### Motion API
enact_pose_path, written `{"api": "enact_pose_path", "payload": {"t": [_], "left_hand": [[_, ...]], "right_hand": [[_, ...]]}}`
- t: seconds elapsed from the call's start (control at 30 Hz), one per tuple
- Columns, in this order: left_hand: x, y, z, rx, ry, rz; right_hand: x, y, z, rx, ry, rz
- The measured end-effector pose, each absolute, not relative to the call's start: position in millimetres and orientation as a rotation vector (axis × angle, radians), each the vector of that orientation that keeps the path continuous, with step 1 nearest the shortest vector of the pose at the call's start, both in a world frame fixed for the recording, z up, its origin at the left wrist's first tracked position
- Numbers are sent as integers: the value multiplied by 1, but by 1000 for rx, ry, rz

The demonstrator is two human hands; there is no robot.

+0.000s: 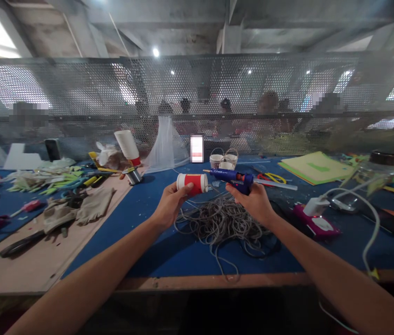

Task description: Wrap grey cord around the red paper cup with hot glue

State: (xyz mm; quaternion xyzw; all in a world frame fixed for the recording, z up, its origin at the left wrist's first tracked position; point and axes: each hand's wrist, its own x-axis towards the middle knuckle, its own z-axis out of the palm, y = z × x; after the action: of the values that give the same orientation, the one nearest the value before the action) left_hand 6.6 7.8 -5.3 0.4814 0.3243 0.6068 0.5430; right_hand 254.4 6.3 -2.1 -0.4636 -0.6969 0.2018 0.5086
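My left hand (pixel 169 204) is closed around a paper cup (pixel 197 183), white with a red band, held on its side above the table. In my right hand (pixel 252 202) is a blue glue gun (pixel 230 175), its nozzle pointing left and lying just above the cup's right end. A clear glue stick (pixel 276 183) sticks out of the gun's back. Under both hands a loose heap of grey cord (pixel 223 221) is spread on the blue tabletop (pixel 127 232). Whether the nozzle touches the cup, I cannot tell.
Several small baskets (pixel 223 160) stand behind the hands, with yellow-handled scissors (pixel 275 177) to their right. A stack of paper cups (pixel 127 145) leans at the left, near work gloves (pixel 94 204). On the right lie a purple power strip (pixel 317 221), yellow foam sheets (pixel 313 166) and a jar (pixel 371 181).
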Motion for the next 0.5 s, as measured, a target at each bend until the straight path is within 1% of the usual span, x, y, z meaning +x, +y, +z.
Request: {"api": "enact_pose_path", "payload": {"t": [0.5], "left_hand": [[8,7,-3,1149,747,1474]], "right_hand": [[254,1,1,-1119,-1751,537]]}}
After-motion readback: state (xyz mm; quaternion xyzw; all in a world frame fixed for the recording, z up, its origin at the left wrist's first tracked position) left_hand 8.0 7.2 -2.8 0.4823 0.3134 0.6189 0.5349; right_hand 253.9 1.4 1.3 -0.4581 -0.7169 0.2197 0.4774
